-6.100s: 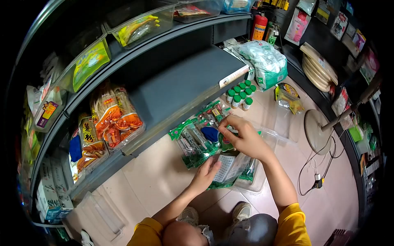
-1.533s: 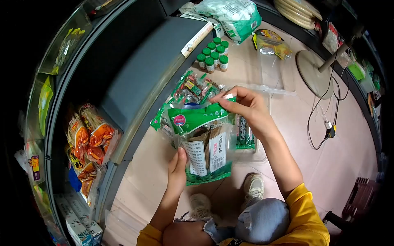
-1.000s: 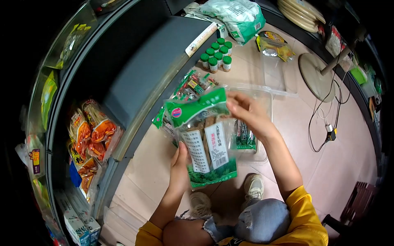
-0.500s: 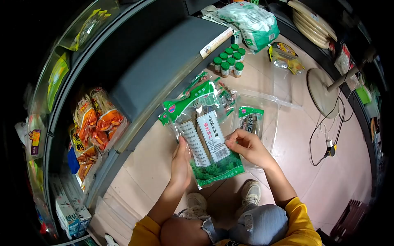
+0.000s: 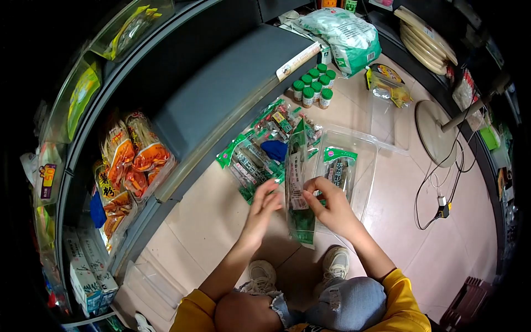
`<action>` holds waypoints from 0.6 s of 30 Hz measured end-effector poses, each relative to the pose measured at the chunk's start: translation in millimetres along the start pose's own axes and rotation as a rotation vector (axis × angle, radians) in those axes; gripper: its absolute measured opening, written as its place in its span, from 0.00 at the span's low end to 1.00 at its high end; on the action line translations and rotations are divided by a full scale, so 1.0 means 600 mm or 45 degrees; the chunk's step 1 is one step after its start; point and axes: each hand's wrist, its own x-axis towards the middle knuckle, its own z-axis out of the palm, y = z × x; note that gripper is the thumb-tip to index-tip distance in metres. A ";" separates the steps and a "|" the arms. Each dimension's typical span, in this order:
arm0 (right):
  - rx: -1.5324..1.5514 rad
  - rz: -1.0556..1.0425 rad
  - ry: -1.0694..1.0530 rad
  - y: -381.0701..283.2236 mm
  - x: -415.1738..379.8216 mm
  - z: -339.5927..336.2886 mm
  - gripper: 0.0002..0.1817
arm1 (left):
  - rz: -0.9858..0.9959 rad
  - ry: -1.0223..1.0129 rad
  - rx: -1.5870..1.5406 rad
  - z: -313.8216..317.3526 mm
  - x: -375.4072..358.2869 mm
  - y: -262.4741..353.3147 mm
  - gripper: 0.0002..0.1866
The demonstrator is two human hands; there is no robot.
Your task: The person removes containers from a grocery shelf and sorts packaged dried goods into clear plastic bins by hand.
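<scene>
Head view: green packet (image 5: 338, 169) inside clear plastic tray (image 5: 369, 166).

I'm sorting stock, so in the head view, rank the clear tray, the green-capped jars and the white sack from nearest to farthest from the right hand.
1. Clear tray: just beyond the right hand.
2. Green-capped jars: farther up the floor, by the shelf end.
3. White sack: farthest, behind the jars.

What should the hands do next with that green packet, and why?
Probably lower the green packet into the clear plastic bin, beside the packet already lying there. The right hand holds it edge-on above the floor, right next to the bin, while the left hand is open at its other side.
</scene>
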 end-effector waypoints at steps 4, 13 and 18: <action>-0.392 -0.288 0.054 -0.001 -0.004 0.037 0.05 | 0.041 -0.107 -0.188 0.028 -0.002 -0.009 0.27; -0.747 -0.743 -0.103 -0.015 -0.018 0.060 0.11 | -0.183 0.234 -0.497 0.015 0.006 -0.014 0.21; -0.450 -0.489 0.446 -0.006 -0.005 -0.002 0.15 | -0.149 0.133 -0.548 0.011 0.013 -0.015 0.20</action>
